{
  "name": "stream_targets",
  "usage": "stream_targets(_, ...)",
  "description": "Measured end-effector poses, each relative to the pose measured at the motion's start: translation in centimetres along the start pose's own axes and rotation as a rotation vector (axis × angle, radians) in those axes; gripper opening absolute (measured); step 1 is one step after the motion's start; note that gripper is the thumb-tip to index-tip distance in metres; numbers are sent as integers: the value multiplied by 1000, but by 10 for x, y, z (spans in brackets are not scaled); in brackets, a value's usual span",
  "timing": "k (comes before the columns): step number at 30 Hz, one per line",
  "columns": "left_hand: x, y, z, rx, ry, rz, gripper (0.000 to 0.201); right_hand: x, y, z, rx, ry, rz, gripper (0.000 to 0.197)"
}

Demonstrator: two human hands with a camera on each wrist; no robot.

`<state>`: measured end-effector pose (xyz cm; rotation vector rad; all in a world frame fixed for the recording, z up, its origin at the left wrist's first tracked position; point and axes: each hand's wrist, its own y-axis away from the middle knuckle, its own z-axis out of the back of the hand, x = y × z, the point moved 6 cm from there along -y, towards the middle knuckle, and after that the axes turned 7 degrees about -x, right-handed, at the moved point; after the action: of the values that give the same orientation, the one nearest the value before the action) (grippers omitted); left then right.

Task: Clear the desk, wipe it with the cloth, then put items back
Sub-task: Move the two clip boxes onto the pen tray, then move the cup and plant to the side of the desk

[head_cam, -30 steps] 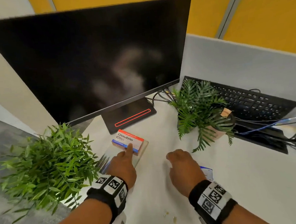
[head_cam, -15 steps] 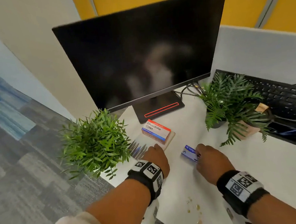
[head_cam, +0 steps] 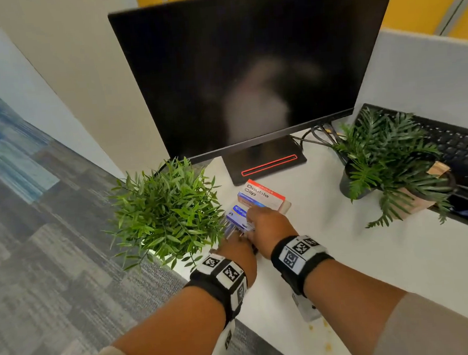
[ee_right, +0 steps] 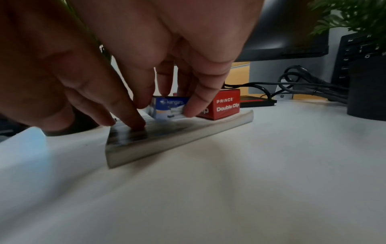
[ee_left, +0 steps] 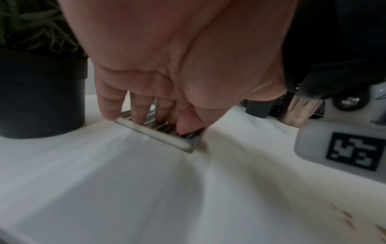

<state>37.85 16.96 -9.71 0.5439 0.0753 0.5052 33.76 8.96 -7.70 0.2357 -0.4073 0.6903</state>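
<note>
Both hands work at the desk's [head_cam: 372,264] left front, by the left plant [head_cam: 166,209]. Left hand [head_cam: 237,256] has straight fingers [ee_left: 135,112] pressing down on the near end of a flat book [ee_right: 177,137], holding nothing. Right hand [head_cam: 268,226] pinches a small blue box [ee_right: 169,107] between thumb and fingers, box sitting on the book, just beside the red clip box [ee_right: 226,104], also on the book. Monitor [head_cam: 247,73] behind, keyboard [head_cam: 457,145] and second plant [head_cam: 386,161] at right.
</note>
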Motion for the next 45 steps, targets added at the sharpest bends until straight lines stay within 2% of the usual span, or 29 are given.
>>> stream_targets(5,2,-2,-3,16,24,21,60,-12,4,-12,24,28,-13,16)
stream_targets(7,2,3,0,2,37,13,54,-14,9,-12,18,34,-4,20)
stream_targets(12,-5,19,25,-162,110,-82,31,-23,32,11,-97,-45,-45,21)
stream_targets(16,-41,33,51,-283,210,-206,24,-51,68,46,-183,-135,-133,21)
stream_targets(19,-79,39,70,-340,308,-299,21,-96,103,74,-286,-295,-284,11)
stream_targets(22,-120,36,76,-317,421,-358,17,-156,139,103,-376,-385,-502,10)
stream_targets(26,-163,28,69,-279,417,-385,19,-242,169,130,-506,-463,-786,9)
stream_targets(28,-177,25,64,-281,405,-386,19,-279,167,138,-545,-490,-873,26)
stream_targets(30,-188,22,59,-290,395,-395,19,-305,152,148,-566,-567,-848,55)
stream_targets(32,-195,18,55,-303,390,-400,19,-315,127,162,-565,-581,-703,84)
stream_targets(34,-196,13,54,-321,376,-379,20,-316,101,174,-527,-550,-548,101)
stream_targets(37,-191,8,52,-333,352,-357,23,-308,77,181,-486,-522,-421,94)
stream_targets(40,-178,7,53,-345,331,-341,26,-301,70,178,-495,-551,-398,83)
stream_targets(45,-155,4,62,-369,308,-301,27,-305,79,172,-629,-617,-403,78)
